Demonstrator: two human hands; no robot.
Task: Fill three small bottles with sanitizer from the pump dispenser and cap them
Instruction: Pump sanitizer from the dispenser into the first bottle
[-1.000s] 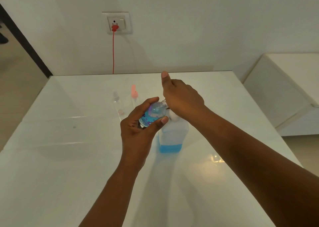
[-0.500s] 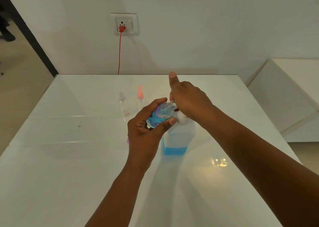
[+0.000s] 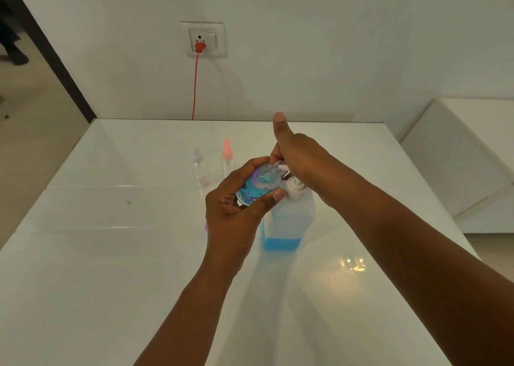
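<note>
You hold a bottle (image 3: 257,186) with a blue, purple-flowered label; the dispenser (image 3: 289,224) holds blue liquid; one cap (image 3: 226,148) is pink; the cord (image 3: 195,87) is red.

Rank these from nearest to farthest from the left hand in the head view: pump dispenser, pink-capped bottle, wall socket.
1. Pump dispenser, right beside the left hand, on its right.
2. Pink-capped bottle, standing on the table just beyond the hand.
3. Wall socket, up on the back wall.
</note>
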